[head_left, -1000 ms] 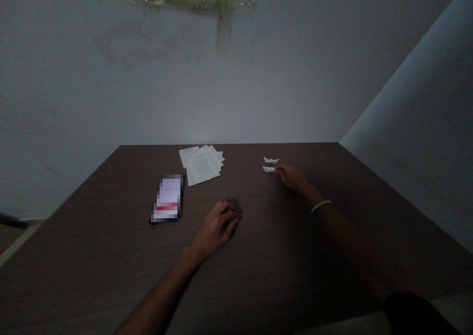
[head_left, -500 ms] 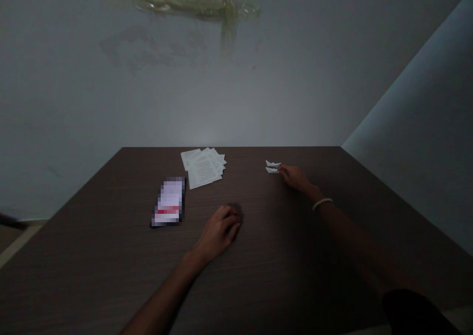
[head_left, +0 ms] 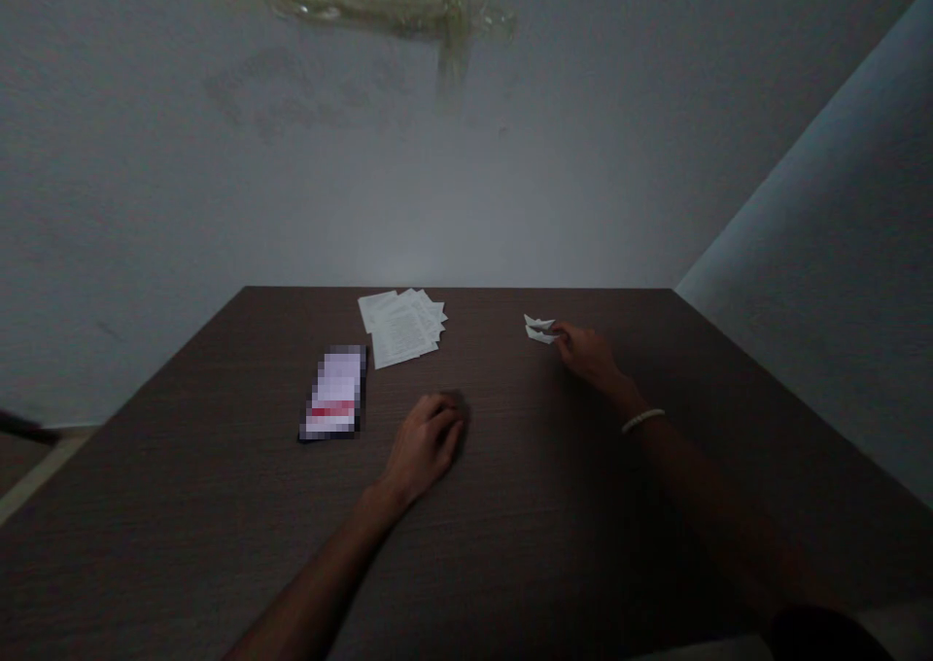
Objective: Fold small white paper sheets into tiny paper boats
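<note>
Two small white folded-paper boats lie one behind the other toward the far right of the table. My right hand [head_left: 589, 355] reaches them from the right, its thumb and fingertips pinched at the right end of the near paper boat [head_left: 540, 334]. The far paper boat [head_left: 538, 322] sits just behind, very close to those fingertips. My left hand [head_left: 424, 444] rests palm down on the middle of the table, fingers loosely curled in, and nothing shows in it.
A fanned stack of printed paper sheets [head_left: 403, 329] lies at the back left. Nearer stands a phone [head_left: 333, 394] lying flat, its screen blurred out. The brown table [head_left: 510, 544] meets a grey wall [head_left: 583, 156] at its far edge.
The near paper boat has turned slightly, its right end now a little lower. My right fingertips have shifted slightly rightward. My left hand has slid a little left.
</note>
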{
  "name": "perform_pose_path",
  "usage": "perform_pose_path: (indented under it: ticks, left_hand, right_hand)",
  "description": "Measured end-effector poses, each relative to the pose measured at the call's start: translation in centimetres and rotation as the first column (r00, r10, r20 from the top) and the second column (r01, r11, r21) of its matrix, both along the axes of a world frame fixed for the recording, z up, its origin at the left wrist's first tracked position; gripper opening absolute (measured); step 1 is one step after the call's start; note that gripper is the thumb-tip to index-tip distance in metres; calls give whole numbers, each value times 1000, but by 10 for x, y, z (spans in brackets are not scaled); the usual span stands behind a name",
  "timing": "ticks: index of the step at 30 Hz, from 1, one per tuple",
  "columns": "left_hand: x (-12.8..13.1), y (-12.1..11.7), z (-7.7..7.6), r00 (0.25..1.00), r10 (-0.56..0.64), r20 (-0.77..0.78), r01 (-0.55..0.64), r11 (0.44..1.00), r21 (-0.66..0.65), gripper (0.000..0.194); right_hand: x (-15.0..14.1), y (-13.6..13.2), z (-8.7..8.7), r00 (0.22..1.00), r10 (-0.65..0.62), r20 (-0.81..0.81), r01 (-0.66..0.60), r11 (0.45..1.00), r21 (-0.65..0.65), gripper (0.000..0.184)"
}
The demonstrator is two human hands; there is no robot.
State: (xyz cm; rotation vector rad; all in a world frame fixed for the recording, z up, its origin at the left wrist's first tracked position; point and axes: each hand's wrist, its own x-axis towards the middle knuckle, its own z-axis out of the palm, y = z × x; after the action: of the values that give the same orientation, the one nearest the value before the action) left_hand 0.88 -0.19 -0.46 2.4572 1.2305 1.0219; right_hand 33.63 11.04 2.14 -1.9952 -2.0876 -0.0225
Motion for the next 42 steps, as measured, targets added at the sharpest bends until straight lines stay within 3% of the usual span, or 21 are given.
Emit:
perform_pose_path:
  ticks: [5,9,11,13,16,20,28,42]
  left_hand:
    - [-3,12,1,986,166,-8,-166,984,63,19]
    - [-7,40,1,950,299,-89,-292,953,79,22]
    - [-10,60,3,912,383,-149,-378,924,61,25]
    - [-13,81,4,841,514,-168,-520,854,9,28]
    - [-20,108,7,795,581,-173,-592,806,-18,34]
    - [-26,123,7,781,590,-203,-608,793,-38,38]
    - [-27,128,4,773,597,-216,-618,785,-40,46]
    - [-35,137,-7,773,624,-117,-634,767,-97,38]
  right_hand:
    - [-25,-39,-1,990,77,-115,-73,997,36,27]
    - [-50,-68,-9,968,215,-128,-207,976,71,20]
    - [-61,-79,-12,952,275,-132,-269,961,65,19]
    - [-70,-87,-14,937,321,-135,-315,947,65,19]
    - [-76,-95,-19,940,312,-138,-303,949,82,21]
    - [-77,-99,-25,943,298,-149,-284,952,112,23]
    - [-78,-101,-28,946,274,-176,-254,959,126,24]
    - [-77,-101,-33,944,267,-196,-246,961,125,25]
